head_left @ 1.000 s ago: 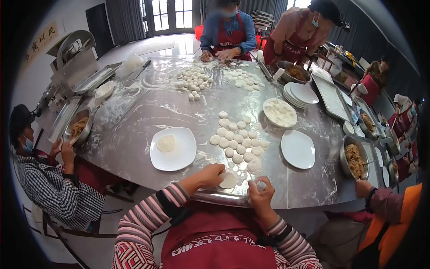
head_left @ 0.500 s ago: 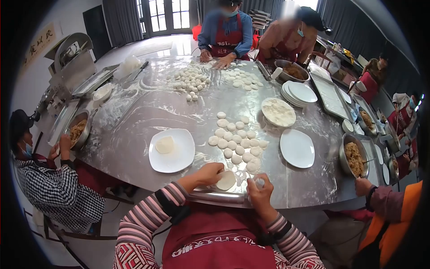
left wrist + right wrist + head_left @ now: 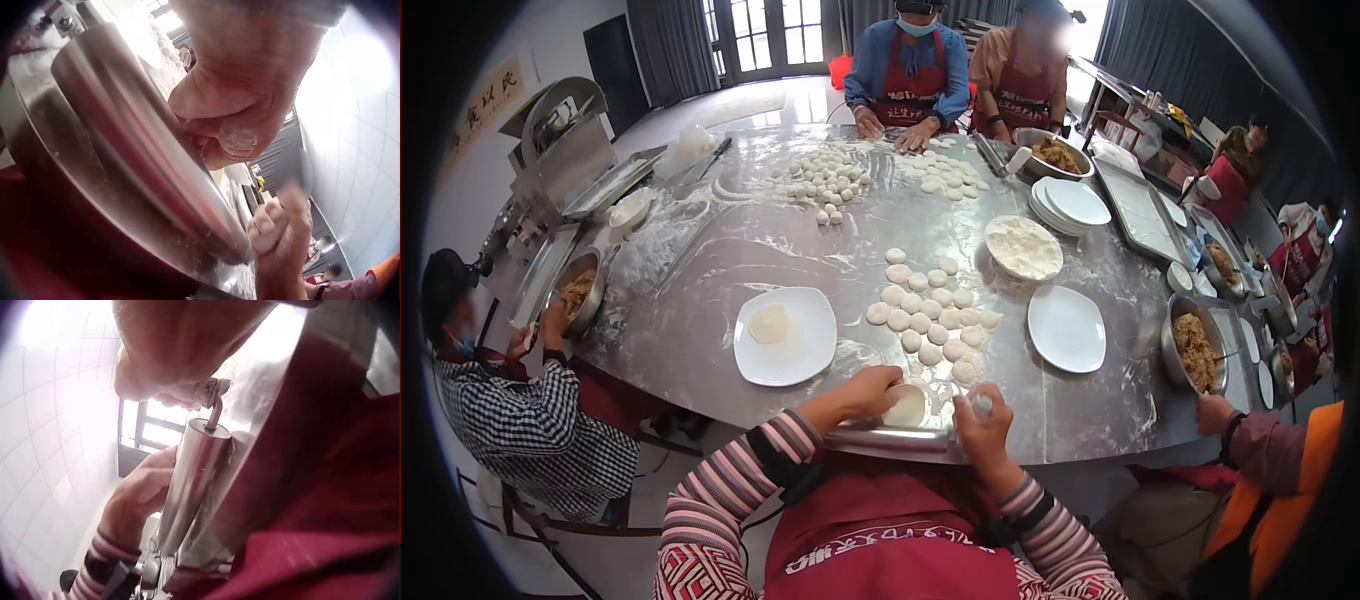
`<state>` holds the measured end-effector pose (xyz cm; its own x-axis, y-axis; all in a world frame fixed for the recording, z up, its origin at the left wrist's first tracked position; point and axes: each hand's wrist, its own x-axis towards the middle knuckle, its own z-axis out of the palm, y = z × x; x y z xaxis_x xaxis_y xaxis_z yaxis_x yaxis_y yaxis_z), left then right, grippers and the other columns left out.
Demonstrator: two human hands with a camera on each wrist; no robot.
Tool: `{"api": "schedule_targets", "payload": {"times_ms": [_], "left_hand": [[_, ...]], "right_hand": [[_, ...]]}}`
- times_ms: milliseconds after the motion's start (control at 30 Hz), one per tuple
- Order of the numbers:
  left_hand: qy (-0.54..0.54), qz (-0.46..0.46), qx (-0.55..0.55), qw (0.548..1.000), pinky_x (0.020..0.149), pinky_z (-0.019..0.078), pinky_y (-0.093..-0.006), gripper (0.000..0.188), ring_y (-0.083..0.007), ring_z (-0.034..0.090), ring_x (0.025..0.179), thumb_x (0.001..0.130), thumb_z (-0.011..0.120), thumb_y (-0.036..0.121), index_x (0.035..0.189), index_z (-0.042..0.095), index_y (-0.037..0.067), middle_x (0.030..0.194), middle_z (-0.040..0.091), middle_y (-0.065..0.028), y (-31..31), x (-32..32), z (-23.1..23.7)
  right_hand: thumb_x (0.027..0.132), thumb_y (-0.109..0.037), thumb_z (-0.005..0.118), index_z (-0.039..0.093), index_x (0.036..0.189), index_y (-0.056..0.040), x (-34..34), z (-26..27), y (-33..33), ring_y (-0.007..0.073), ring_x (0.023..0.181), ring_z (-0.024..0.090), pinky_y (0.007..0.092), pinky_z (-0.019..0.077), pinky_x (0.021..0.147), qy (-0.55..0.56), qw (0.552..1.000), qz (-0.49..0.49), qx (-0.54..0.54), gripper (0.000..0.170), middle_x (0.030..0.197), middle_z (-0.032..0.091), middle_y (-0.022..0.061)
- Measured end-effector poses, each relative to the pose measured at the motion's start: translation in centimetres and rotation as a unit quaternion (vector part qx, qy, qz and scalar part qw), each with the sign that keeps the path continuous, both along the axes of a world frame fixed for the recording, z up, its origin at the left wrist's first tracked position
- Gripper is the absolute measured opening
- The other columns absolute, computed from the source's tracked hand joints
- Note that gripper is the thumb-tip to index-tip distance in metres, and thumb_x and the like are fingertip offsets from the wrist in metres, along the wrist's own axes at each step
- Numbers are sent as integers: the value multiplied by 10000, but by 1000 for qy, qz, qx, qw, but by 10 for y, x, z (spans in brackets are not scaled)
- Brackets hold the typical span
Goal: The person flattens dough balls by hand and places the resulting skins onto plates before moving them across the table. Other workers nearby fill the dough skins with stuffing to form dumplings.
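Three black letters, 食以民, can be read on the wall sign (image 3: 488,105) at 10 o'clock in the head view. At 12 o'clock, a red apron (image 3: 917,82) has white writing with 让生 in it; the rest is too small. At 6 o'clock, the near apron (image 3: 870,520) has white writing too hard to read. On the metal table (image 3: 670,300), a shiny roller (image 3: 890,438) lies by the edge, its long side going from 9 to 3 o'clock. Just past it is a thin dough round (image 3: 909,407). The left hand (image 3: 865,392) pinches its edge and hides a bit of it. The right hand (image 3: 986,427) grips the roller's handle.

From the roller, a plate (image 3: 808,345) with one flat round is near 10 o'clock, dough pieces (image 3: 930,320) near 12, and a flour bowl (image 3: 1025,248) at 1.

In the left wrist view, the roller points from 11 to 5 o'clock, and the left hand blocks much behind it.

In the right wrist view, the roller points from 1 to 7 o'clock. A bent rod (image 3: 216,412) joins its top to the right hand.
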<state>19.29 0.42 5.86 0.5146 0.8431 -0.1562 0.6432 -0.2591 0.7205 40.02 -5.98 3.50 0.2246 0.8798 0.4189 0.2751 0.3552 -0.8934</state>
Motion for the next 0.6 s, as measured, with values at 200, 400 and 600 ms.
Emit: {"api": "schedule_targets", "payload": {"times_ms": [200, 400, 600], "left_hand": [[29, 25, 13, 999, 706, 453, -389, 224, -327, 599, 796, 828, 557, 230, 885, 597, 17, 816, 622, -193, 2, 10, 12], [-13, 31, -5, 999, 688, 455, -387, 197, -310, 603, 789, 786, 569, 147, 898, 565, -16, 826, 612, -205, 4, 0, -6], [-23, 24, 18, 999, 682, 454, -380, 172, -293, 597, 755, 790, 563, 141, 886, 565, -2, 814, 612, -195, -2, 3, 1]], "right_hand": [[752, -98, 715, 511, 763, -44, -26, 21, 75, 143, 450, 488, 309, 383, 432, -38, 997, -31, 64, 211, 522, 511, 81], [746, -44, 706, 523, 779, -40, -5, 14, -7, 117, 491, 521, 276, 433, 470, -1, 1000, -4, -22, 186, 565, 540, 78], [750, -80, 714, 516, 775, -39, -20, 27, 50, 147, 472, 532, 311, 408, 441, -44, 997, -42, 37, 204, 556, 538, 86]]}}
